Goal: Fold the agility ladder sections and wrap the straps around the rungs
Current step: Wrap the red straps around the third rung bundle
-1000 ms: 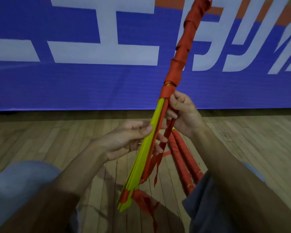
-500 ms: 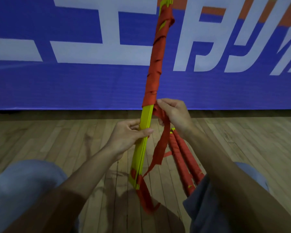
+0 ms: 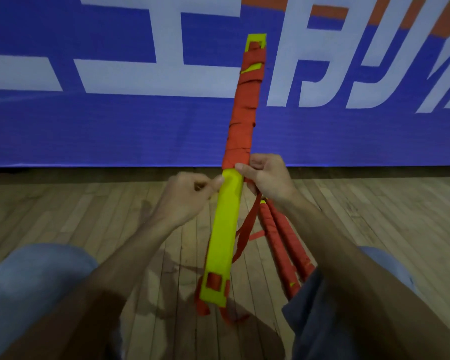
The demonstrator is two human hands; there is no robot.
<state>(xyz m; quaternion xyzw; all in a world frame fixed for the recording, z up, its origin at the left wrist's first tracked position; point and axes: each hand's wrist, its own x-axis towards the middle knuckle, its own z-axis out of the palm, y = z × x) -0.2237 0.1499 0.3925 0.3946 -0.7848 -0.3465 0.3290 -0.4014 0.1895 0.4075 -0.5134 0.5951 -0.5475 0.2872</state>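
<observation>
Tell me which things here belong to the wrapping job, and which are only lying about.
In the job: yellow rung bundle, half wrapped; red strap; left hand; right hand.
Lying about: two wrapped bundles on the wooden floor; blue banner.

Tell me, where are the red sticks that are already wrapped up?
In the head view the wrapped bundles lie on the wooden floor, right of the held yellow rungs, below the right hand, beside the right leg.
</observation>
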